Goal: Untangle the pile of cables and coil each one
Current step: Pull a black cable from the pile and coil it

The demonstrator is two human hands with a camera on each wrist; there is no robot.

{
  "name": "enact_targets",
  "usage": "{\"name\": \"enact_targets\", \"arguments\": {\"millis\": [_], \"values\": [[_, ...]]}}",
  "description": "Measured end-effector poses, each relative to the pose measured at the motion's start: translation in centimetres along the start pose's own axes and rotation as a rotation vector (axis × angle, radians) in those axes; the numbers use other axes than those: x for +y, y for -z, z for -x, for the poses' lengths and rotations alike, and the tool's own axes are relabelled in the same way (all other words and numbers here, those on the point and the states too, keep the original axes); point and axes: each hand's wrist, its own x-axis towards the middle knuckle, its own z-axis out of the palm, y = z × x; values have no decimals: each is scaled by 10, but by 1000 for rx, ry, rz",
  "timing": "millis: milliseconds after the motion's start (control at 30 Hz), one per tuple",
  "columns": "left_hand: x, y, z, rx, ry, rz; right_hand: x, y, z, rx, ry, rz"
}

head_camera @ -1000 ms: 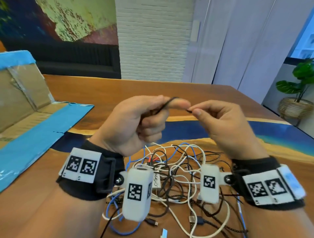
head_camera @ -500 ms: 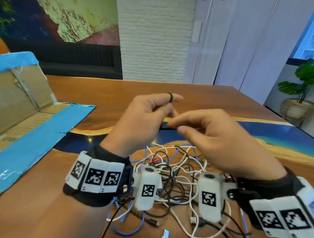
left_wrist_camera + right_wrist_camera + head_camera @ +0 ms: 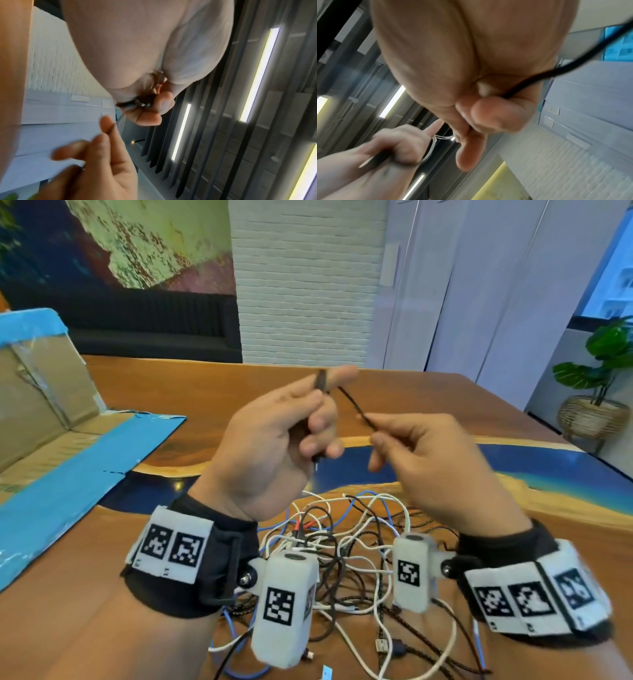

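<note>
A thin black cable [image 3: 356, 409] stretches between both hands, raised above the table. My left hand [image 3: 291, 429] grips small turns of it in curled fingers, with a loop over the forefinger [image 3: 322, 380]. My right hand [image 3: 404, 440] pinches the cable's free run between thumb and fingers; the right wrist view shows the black cable [image 3: 556, 71] passing under the thumb. In the left wrist view the dark cable bundle [image 3: 137, 103] sits in the curled left fingers. Below the wrists lies the tangled pile of cables [image 3: 349, 542], white, black, blue and braided.
The wooden table [image 3: 205, 392] has a blue resin band across it. An opened cardboard box with blue tape [image 3: 51, 419] lies at the left. Loose plugs and cable ends [image 3: 380, 645] trail toward the near edge. A potted plant [image 3: 596, 392] stands off the table at right.
The hands have drawn apart again; the right hand swung out to the right with the cable, and the left hand rose with a loop over its forefinger.
</note>
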Motion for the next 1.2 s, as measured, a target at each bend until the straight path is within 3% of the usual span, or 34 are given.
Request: {"name": "enact_targets", "arguments": {"millis": [67, 133, 233, 300, 400, 500, 600, 700, 867, 1000, 1100, 1200], "values": [[1, -2, -3, 112, -119, 32, -6, -18, 3, -192, -7, 14], [-1, 3, -4, 221, -195, -79, -16, -30, 7, -318, -9, -12], [-4, 13, -4, 332, -225, -549, -24, -29, 11, -368, 33, 22], [-4, 17, -3, 304, -179, -829, -24, -22, 10, -288, 77, 35], [-7, 15, 0, 84, 56, -976, -22, -10, 9, -131, 104, 15], [-8, 11, 2, -57, 218, -960, -17, 2, 8, 24, 96, -35], [-3, 10, 6, -128, 294, -775, -14, 9, 7, 86, 95, -77], [5, 13, 10, -136, 289, -591, -12, 10, 6, -3, 78, -150], [17, 16, 9, 9, 199, -152, -2, 4, 2, -60, 38, -52], [10, 0, 3, 94, 49, 74, -8, -20, 4, -275, 16, 94], [4, 4, -2, 250, -142, -8, -18, -37, 13, -415, 26, 195], [4, 16, -1, 355, -227, -428, -30, -36, 16, -412, 87, 195]]}}
